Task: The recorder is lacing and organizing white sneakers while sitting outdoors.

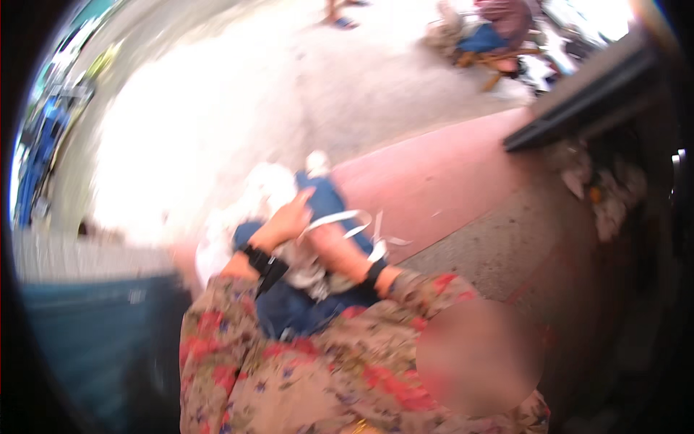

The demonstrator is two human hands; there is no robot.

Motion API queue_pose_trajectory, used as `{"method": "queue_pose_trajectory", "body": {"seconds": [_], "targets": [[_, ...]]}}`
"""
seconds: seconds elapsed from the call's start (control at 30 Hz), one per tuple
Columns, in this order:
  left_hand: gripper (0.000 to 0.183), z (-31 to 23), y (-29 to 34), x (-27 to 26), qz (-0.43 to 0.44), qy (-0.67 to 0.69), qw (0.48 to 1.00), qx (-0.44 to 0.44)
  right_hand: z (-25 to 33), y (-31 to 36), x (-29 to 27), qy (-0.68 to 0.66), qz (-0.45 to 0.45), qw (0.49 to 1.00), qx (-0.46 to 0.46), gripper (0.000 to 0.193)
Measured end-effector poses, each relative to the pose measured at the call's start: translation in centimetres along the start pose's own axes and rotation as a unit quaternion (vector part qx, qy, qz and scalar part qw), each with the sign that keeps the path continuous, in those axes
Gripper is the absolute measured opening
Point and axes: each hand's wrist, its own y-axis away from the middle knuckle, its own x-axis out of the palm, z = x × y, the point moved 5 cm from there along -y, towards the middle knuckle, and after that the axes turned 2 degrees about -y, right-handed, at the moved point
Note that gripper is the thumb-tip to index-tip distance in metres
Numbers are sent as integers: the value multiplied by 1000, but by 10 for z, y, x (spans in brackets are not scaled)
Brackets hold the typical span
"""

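Blue cloth [329,206], bundled up with pale white fabric, sits at the person's chest and lap, and both hands work on it. The left hand [289,217] lies on the upper left of the bundle with fingers curled against the cloth, seemingly gripping a fold, though blur keeps the exact pinch from being certain. The right hand is buried under the material past its black wristband [374,273], so I cannot tell whether it is clenched or spread. White straps or ribbons [347,220] loop loosely across the blue cloth just beside the right forearm. Handling this well seems to call for keeping the bundle pressed close to the body and holding the loose straps clear so they do not snag the fingers. Floral sleeves [303,362] cover both arms. Beyond the bundle lies a reddish paved strip [441,181], then bright pale ground [217,108]. A dark blue bin or container [94,325] stands near on the left, a dark ledge [585,101] upper right, with litter below it and a heap of cloth well apart, farther up.
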Motion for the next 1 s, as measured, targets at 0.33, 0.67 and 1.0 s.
{"method": "queue_pose_trajectory", "body": {"seconds": [0.33,0.67,1.0], "targets": [[49,4,0,4,244,291,853,-358,15,-9,-18,170,86,982,-15,21],[15,10,10,-16,259,273,823,-425,10,-12,-23,151,39,983,-92,14],[24,6,-21,-23,189,380,795,-433,24,-15,-31,126,71,979,-143,14]]}}
